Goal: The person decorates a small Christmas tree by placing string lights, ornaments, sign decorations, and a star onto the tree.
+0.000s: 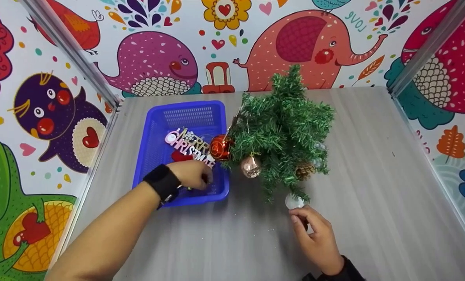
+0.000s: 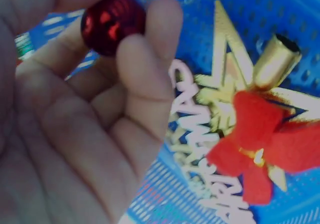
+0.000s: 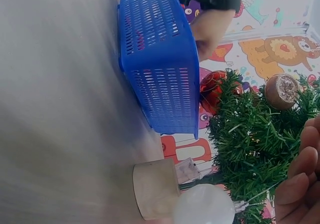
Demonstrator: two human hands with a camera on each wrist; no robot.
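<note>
Well, the left hand (image 1: 193,174) is over the five o'clock corner of the blue plastic basket (image 1: 201,199), itself at nine o'clock from the artificial Christmas tree (image 1: 281,136); thumb and curled fingers hold a small shiny red ball (image 2: 113,28); the right hand (image 1: 317,239) is at six o'clock from the tree, well apart from the left, thumb and forefinger pinched together at a white ball (image 1: 293,200), seemingly by its hanging end. I'd judge two steps are in hand at once, picking out one ornament and hanging another; the next move probably calls for settling the white ball on the foliage, and lifting the red one without snagging the Merry Christmas sign (image 1: 190,149) or the red felt bow (image 2: 262,139). Being round, the red ball has no long axis, and which way its top faces I cannot tell; the white ball has its clear cap (image 3: 241,206) uppermost; the tree stands upright, its tip at twelve o'clock; the sign's length runs from ten to four o'clock.
</note>
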